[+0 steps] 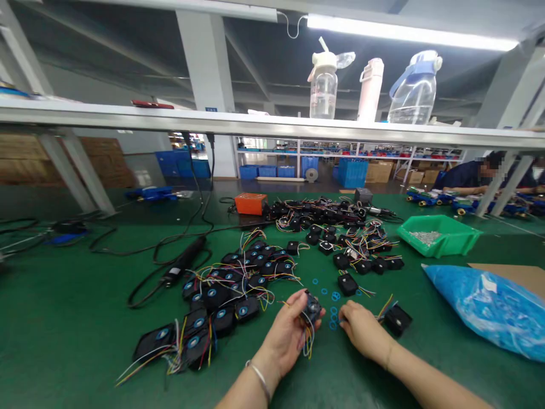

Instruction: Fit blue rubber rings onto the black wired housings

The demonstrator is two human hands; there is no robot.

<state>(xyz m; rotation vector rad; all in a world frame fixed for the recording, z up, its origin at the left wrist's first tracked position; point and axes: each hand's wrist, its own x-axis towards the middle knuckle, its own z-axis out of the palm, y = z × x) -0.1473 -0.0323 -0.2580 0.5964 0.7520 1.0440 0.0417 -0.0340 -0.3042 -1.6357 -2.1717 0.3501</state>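
Observation:
My left hand [284,335] is closed around a small black plastic housing [313,307], tilted up, with yellow, white and red wires hanging below it. To its right, my right hand [365,330] rests low over the table with its fingers pinched together. The fingertips are beside several thin blue rings [334,311] lying loose on the green surface; what they hold, if anything, is hidden. One black housing with wires [398,320] lies just right of that hand, and another black housing [348,284] sits beyond it.
Many wired black housings with blue rings [221,313] spread out on the left. A corded electric screwdriver [185,261] lies behind them. More housings [323,213] pile up at the back. On the right are a green bin [460,236] of small parts and a blue plastic bag [489,309]. A co-worker [468,173] sits far right.

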